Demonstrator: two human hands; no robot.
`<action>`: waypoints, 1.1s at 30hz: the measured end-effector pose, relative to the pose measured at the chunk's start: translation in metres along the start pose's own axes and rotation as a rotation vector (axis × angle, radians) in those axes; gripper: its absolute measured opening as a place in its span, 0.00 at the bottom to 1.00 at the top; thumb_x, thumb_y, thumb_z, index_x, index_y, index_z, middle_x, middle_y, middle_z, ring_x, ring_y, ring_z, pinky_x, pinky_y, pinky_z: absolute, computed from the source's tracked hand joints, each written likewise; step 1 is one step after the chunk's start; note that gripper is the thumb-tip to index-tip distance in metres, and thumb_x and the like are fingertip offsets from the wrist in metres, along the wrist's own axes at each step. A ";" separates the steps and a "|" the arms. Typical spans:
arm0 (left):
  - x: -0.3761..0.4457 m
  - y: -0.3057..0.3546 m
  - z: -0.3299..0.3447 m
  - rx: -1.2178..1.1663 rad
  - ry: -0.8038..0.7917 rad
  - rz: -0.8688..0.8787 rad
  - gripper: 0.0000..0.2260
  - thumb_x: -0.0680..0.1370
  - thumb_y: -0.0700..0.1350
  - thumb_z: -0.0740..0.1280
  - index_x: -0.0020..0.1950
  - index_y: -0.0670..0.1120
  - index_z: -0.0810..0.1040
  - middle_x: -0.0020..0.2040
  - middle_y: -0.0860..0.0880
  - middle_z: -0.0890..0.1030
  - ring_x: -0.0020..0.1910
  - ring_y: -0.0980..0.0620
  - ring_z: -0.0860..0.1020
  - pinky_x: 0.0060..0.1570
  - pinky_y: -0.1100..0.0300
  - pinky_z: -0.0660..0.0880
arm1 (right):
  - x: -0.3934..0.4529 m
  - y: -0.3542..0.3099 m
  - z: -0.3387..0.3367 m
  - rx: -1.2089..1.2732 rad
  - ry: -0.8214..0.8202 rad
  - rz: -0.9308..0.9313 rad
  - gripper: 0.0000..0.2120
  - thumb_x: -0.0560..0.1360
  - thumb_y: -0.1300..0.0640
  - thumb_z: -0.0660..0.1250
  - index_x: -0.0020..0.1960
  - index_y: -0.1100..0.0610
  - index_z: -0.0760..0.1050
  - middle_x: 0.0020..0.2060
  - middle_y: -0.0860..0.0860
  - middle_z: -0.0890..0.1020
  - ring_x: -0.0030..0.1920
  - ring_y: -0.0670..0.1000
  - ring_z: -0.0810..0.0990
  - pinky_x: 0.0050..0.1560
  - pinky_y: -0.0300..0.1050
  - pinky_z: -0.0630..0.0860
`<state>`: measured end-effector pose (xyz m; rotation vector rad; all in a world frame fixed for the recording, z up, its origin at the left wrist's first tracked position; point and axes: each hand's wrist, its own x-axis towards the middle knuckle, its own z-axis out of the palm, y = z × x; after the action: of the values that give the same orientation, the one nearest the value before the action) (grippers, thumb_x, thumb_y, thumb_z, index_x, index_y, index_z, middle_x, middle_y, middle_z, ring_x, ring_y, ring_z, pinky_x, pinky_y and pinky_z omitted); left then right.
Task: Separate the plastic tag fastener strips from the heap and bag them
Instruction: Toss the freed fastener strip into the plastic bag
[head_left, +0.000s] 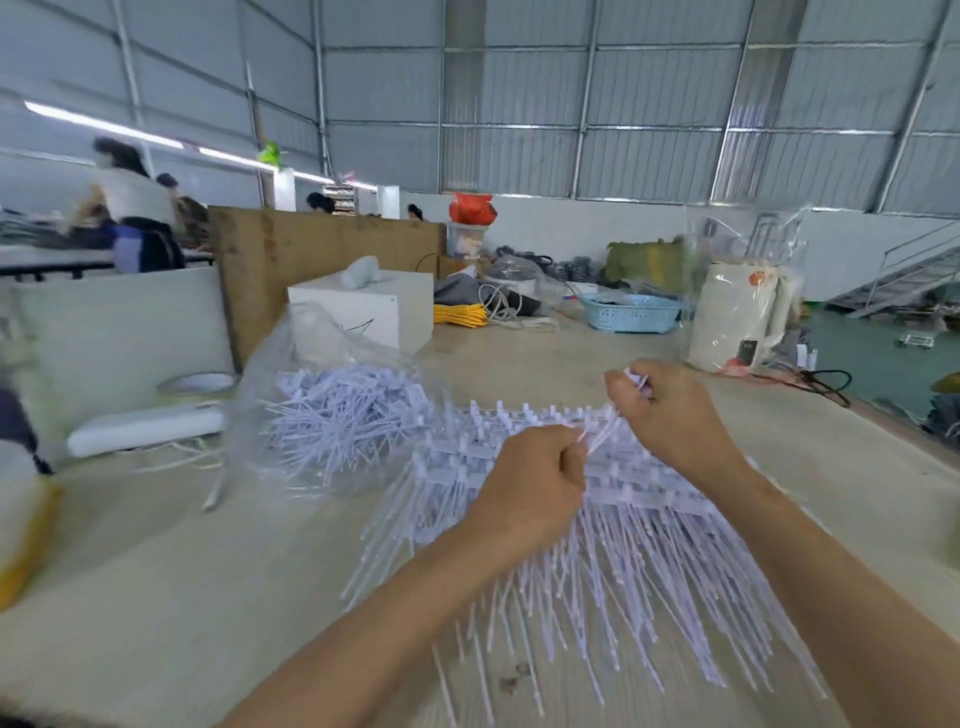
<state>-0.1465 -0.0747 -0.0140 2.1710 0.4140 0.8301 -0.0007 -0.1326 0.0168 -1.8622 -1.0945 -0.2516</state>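
A heap of white plastic tag fastener strips (639, 545) fans out over the wooden table (156, 597) in front of me. My left hand (530, 488) is curled and pinches the thin stems of a strip above the heap. My right hand (670, 410) grips the head end of the same strip a little higher, with white plastic showing at its fingertips. To the left lies a clear plastic bag (291, 395) with its mouth toward the heap, holding several loose fasteners (343, 410).
A white box (363, 312), a tape roll (197, 385) and a white foam roll (145, 428) stand left of the bag. At the back are a blue basket (631, 313), yellow cord (460, 315) and a bagged white kettle (737, 322). People work at far left tables.
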 end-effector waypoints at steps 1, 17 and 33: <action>-0.004 -0.006 -0.009 0.101 0.034 0.048 0.13 0.82 0.43 0.56 0.54 0.39 0.78 0.41 0.41 0.77 0.35 0.47 0.74 0.38 0.59 0.67 | 0.003 -0.007 0.011 0.013 -0.012 -0.003 0.17 0.77 0.56 0.62 0.32 0.58 0.64 0.27 0.52 0.67 0.34 0.55 0.67 0.34 0.43 0.61; -0.004 -0.129 -0.160 0.508 0.401 -0.260 0.09 0.76 0.32 0.56 0.43 0.34 0.76 0.46 0.34 0.80 0.48 0.38 0.76 0.39 0.61 0.61 | 0.039 -0.095 0.193 0.117 -0.510 -0.111 0.31 0.74 0.44 0.67 0.71 0.57 0.63 0.64 0.55 0.74 0.60 0.54 0.76 0.53 0.45 0.72; 0.074 -0.197 -0.150 0.911 0.206 -0.709 0.15 0.79 0.43 0.57 0.64 0.42 0.72 0.65 0.41 0.65 0.63 0.42 0.66 0.63 0.53 0.66 | 0.041 -0.063 0.197 -0.304 -0.670 -0.408 0.19 0.78 0.52 0.63 0.68 0.57 0.69 0.66 0.53 0.71 0.64 0.52 0.71 0.61 0.42 0.67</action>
<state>-0.1994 0.1748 -0.0551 2.4023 1.8226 0.4780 -0.0767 0.0589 -0.0294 -2.0303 -1.9941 -0.0135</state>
